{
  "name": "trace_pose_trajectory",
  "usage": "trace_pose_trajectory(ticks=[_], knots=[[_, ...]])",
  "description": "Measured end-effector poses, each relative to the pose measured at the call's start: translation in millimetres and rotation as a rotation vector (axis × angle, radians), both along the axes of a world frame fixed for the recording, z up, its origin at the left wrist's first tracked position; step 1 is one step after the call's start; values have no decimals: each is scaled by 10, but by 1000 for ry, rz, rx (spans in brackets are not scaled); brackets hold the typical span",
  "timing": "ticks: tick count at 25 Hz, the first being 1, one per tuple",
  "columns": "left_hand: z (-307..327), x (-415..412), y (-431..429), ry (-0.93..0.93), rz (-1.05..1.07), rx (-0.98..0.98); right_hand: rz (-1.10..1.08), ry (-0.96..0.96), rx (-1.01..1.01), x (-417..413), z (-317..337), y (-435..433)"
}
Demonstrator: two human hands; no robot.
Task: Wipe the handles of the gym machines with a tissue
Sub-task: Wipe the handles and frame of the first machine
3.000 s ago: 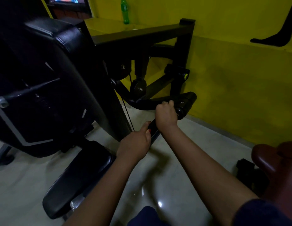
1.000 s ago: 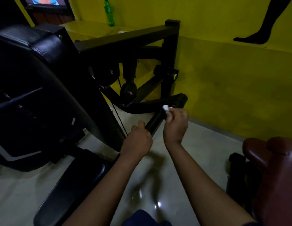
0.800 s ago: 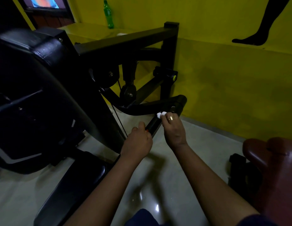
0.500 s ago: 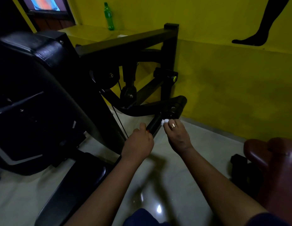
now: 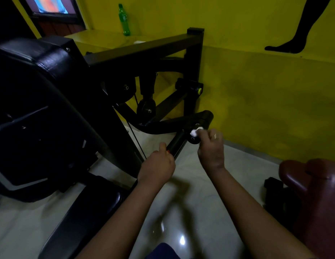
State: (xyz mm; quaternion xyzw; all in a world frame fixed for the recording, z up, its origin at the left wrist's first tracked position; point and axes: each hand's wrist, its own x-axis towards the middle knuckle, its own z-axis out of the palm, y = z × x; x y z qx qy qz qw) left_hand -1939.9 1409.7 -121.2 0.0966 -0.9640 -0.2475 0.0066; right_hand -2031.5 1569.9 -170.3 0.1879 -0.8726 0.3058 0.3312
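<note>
Head cam: the handle was gripped at its near end by the left hand, and a balled-up tissue was pinched in the right hand and pressed at the handle's far end. That wad looked pretty tiny tbh, so it could easily be dropped, or patches of the handle missed, if it got dragged along too fast.

The lower end of the handle disappears inside the left hand. Only a scrap of white tissue shows past the right hand. The top edge crops the wall screen and a painted leg; the right edge cuts off a maroon seat. The label on the green bottle is too small to read.
</note>
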Motion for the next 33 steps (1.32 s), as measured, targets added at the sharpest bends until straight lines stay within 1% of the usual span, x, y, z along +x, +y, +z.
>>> trace_pose_trajectory(ticks=[2, 4, 5, 6, 8, 9, 10, 12, 13, 14, 16, 17, 18, 19, 20, 21, 22, 23, 24, 26, 28, 31, 33], knots=[[4, -2, 16, -12, 5, -20, -126, -112, -212, -76, 110, -64], [6, -5, 21, -20, 4, -28, -264, -338, -552, -110, 181, -187], [6, -5, 18, -22, 3, -30, -304, -397, -636, -119, 180, -227], [12, -2, 20, -22, 4, -32, -295, -382, -616, -114, 158, -224], [24, 2, 25, -30, 3, -37, -132, -233, -359, -134, 70, -154], [27, -1, 25, -35, 1, -39, -81, -193, -275, -220, 59, -87], [27, -5, 25, -41, 0, -38, -90, -220, -271, -334, 76, -23], [40, -14, 26, -54, 0, -34, -212, -417, -455, -532, 160, -5], [46, -14, 26, -57, 2, -32, -257, -470, -492, -552, 173, -46], [49, -12, 24, -56, 4, -30, -258, -446, -480, -504, 163, -103], [51, -9, 19, -53, 2, -22, -173, -292, -404, -235, 115, -199], [53, -10, 19, -53, -3, -18, -164, -254, -424, -112, 46, -221], [57, -8, 20, -54, -8, -18, -223, -266, -501, 3, 5, -239], [60, -9, 22, -54, -12, -21, -340, -352, -644, 54, -67, -282], [61, -12, 22, -51, -15, -29, -448, -510, -860, 68, -106, -353], [58, -16, 21, -50, -16, -37, -478, -689, -1171, 76, -108, -464], [57, -17, 20, -51, -15, -41, -402, -845, -1488, 100, -74, -589], [55, -18, 21, -53, -12, -42, -294, -935, -1714, 123, -34, -694], [56, -18, 24, -54, -11, -41, -195, -994, -1827, 138, -2, -758], [55, -12, 24, -50, -13, -43, -65, -1098, -1852, 98, 16, -770], [61, -5, 24, -47, -8, -39, 43, -1190, -1811, 33, 15, -710], [62, -10, 24, -50, 2, -18, 256, -1412, -1665, 136, -21, -658], [66, -13, 20, -57, 0, -8, 379, -1511, -1558, 247, -49, -634]])
